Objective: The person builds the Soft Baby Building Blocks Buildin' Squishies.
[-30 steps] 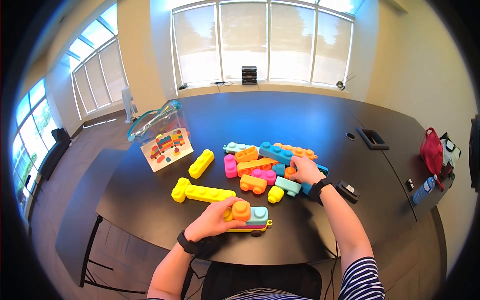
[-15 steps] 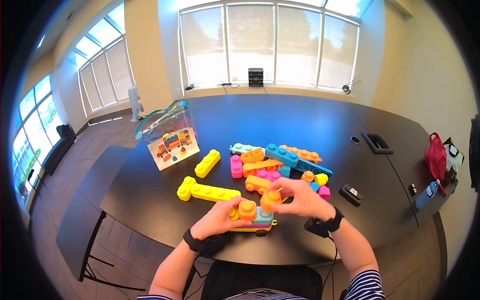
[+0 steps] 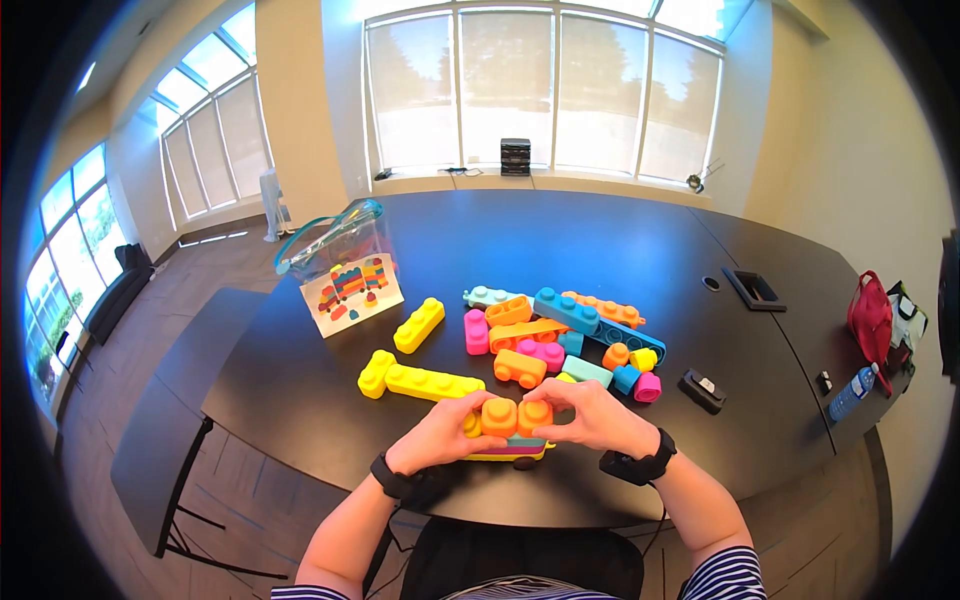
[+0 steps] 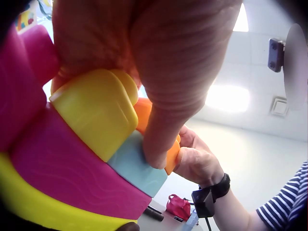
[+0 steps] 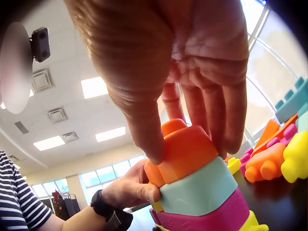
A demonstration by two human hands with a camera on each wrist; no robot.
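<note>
The first orange block (image 3: 536,418) is on top of the light blue brick (image 5: 202,190), beside a second orange block (image 3: 498,415), at the near side of the table (image 3: 300,430). The right hand (image 3: 600,415) pinches the first orange block, thumb on the near side and fingers on the far side. The left hand (image 3: 435,440) curls narrowly around the second orange block and the upper part of the stack, its thumb reaching down the light blue brick's side. Below lie a magenta layer (image 4: 77,163) and a yellow base (image 4: 57,207) with wheels.

Whether the first block is fully seated cannot be told. Seating it well likely calls for lining its faces up with its neighbour, then pushing straight down while the left hand steadies the stack, since the wheels might let it roll. The left thumb is near the seam and is best kept out of it.

A long yellow brick (image 3: 435,382) lies just beyond the left hand, leaving little room there. Farther off, a jumble of bricks includes a pink brick (image 3: 477,331) and a dark blue brick (image 3: 565,309); a picture card (image 3: 350,295) leans before a clear bag. None of these blocks the downward push.
</note>
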